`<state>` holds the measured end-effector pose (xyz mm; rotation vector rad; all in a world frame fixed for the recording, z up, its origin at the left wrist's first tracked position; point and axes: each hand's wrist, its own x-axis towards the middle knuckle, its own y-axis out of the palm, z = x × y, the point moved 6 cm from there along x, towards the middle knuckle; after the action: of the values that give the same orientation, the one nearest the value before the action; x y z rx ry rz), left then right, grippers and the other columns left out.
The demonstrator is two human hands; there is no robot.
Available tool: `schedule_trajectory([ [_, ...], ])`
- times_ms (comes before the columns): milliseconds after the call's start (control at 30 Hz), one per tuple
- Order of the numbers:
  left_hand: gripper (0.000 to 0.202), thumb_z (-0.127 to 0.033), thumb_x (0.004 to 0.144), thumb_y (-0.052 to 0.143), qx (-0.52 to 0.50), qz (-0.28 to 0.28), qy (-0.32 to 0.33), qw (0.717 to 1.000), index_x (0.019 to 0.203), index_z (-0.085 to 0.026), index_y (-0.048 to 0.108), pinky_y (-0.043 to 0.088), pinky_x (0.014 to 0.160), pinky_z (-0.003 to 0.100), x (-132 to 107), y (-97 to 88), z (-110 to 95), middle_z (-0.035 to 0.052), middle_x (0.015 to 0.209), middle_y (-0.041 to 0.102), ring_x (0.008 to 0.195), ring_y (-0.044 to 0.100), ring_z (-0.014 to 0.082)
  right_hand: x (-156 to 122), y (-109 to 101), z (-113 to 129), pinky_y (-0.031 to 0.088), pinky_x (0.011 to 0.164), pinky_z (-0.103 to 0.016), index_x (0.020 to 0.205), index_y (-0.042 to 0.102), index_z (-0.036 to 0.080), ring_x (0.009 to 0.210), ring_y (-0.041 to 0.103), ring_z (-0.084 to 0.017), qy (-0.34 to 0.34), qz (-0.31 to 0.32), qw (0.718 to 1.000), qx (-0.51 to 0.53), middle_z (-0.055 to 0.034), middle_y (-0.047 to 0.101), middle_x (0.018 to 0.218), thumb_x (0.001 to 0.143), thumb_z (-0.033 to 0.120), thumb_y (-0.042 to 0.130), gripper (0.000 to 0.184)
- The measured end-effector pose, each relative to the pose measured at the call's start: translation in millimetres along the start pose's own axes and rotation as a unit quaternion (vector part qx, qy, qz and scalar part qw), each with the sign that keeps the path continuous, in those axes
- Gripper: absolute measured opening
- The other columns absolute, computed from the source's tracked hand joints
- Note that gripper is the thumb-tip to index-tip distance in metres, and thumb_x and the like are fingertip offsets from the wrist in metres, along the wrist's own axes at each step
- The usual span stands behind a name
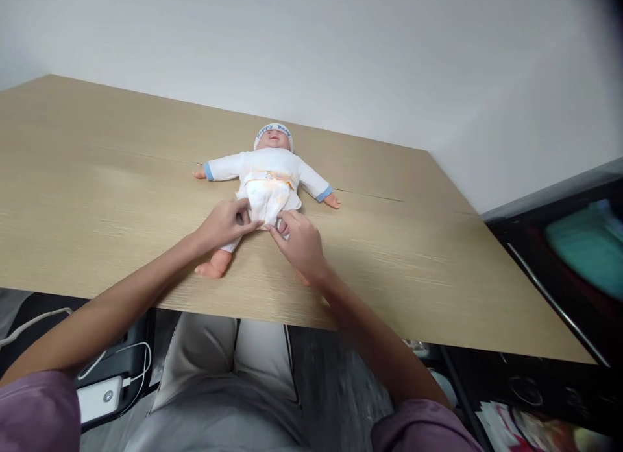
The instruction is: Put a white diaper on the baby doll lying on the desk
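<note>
A baby doll [275,159] in a white top with blue cuffs and a printed white cap lies on its back, arms spread, head toward the wall. Around its hips is a white diaper [267,198] with an orange-patterned band at the waist. My left hand [230,220] pinches the diaper's lower edge between the doll's legs, thumb and fingers together. Right beside it, my right hand [298,239] pinches the same edge from the other side. One doll foot shows below my left hand; the other leg is mostly hidden behind my right hand.
The doll rests on a wooden table [121,199] against a white wall. Left below the table edge, a white power bank [99,400] with a cable lies on a black surface. A dark shelf with a green item [588,244] stands at right.
</note>
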<state>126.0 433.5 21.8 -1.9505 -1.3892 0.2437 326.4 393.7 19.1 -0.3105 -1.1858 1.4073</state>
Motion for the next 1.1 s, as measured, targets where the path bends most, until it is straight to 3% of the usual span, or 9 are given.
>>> schedule_trajectory([
  [167,0.041,-0.054,0.102,0.074,0.023,-0.009,0.034,0.999,0.079,-0.025,0.057,0.047,0.087,0.042,-3.4,-1.4,-5.6,0.0035,0.081,0.067,0.088,0.06,0.0268,-7.8,0.2,0.0,0.055,0.086,-0.042,0.103,0.071,0.025,0.097,0.07,-0.03,-0.007,-0.007,1.0,0.015,-0.0096,0.074,0.108,0.11,0.036,0.069,0.013],
  [333,0.031,-0.049,0.104,0.072,-0.007,-0.026,0.071,0.997,0.091,-0.024,0.06,0.051,0.105,0.046,-7.1,-3.7,-14.6,0.0099,0.118,0.071,0.111,0.066,0.0299,-11.5,-1.1,5.2,0.056,0.097,-0.048,0.112,0.071,0.026,0.103,0.068,-0.032,-0.023,-0.006,0.999,0.028,-0.0122,0.077,0.126,0.11,0.035,0.069,0.01],
  [400,0.03,-0.048,0.105,0.07,-0.011,-0.023,0.071,0.997,0.092,-0.024,0.059,0.051,0.107,0.047,-7.4,-3.5,-15.9,0.0108,0.122,0.071,0.114,0.065,0.0302,-12.1,0.5,5.9,0.055,0.097,-0.05,0.114,0.069,0.025,0.103,0.067,-0.033,-0.028,0.003,0.999,0.025,-0.0125,0.078,0.124,0.11,0.035,0.067,0.01],
  [533,0.034,-0.05,0.106,0.069,-0.004,-0.007,0.067,0.998,0.09,-0.024,0.055,0.048,0.096,0.044,-6.8,-2.0,-13.5,0.0066,0.102,0.067,0.102,0.061,0.028,-11.0,3.6,1.1,0.053,0.093,-0.048,0.113,0.066,0.025,0.099,0.065,-0.034,-0.005,0.005,0.999,0.036,-0.0098,0.076,0.102,0.106,0.037,0.071,0.014],
  [667,0.037,-0.052,0.098,0.08,-0.032,-0.025,0.006,0.999,0.096,-0.024,0.056,0.04,0.079,0.036,-5.3,-1.4,2.6,-0.0013,0.085,0.053,0.082,0.049,0.0212,-8.4,3.6,-7.5,0.052,0.084,-0.042,0.111,0.063,0.026,0.086,0.065,-0.027,0.069,-0.015,0.993,0.092,-0.0036,0.071,0.091,0.1,0.04,0.077,0.023],
  [867,0.055,-0.044,0.084,0.095,-0.21,-0.066,-0.052,0.974,0.103,-0.025,0.047,0.038,0.073,0.03,-3.7,2.8,18.6,-0.0045,0.091,0.053,0.077,0.046,0.0144,-8.4,-7.6,-10.8,0.055,0.081,-0.039,0.115,0.058,0.026,0.084,0.07,-0.022,0.129,-0.073,0.973,0.179,-0.0065,0.081,0.115,0.097,0.046,0.08,0.035],
  [967,0.064,-0.041,0.076,0.1,-0.241,-0.099,-0.096,0.961,0.106,-0.026,0.046,0.039,0.073,0.029,-6.2,2.1,23.4,-0.0055,0.092,0.054,0.075,0.046,0.0129,-9.5,-14.7,-11.4,0.056,0.087,-0.042,0.11,0.061,0.026,0.088,0.073,-0.025,0.132,-0.083,0.973,0.172,-0.0066,0.084,0.112,0.097,0.048,0.083,0.034],
  [1100,0.066,-0.046,0.074,0.102,-0.216,-0.106,-0.129,0.962,0.117,-0.023,0.057,0.045,0.078,0.031,-12.3,0.8,24.0,0.0004,0.103,0.069,0.083,0.059,0.0162,-9.9,-19.0,-11.0,0.056,0.094,-0.045,0.104,0.067,0.026,0.091,0.075,-0.027,0.129,-0.072,0.978,0.148,-0.005,0.086,0.105,0.099,0.05,0.083,0.029],
])
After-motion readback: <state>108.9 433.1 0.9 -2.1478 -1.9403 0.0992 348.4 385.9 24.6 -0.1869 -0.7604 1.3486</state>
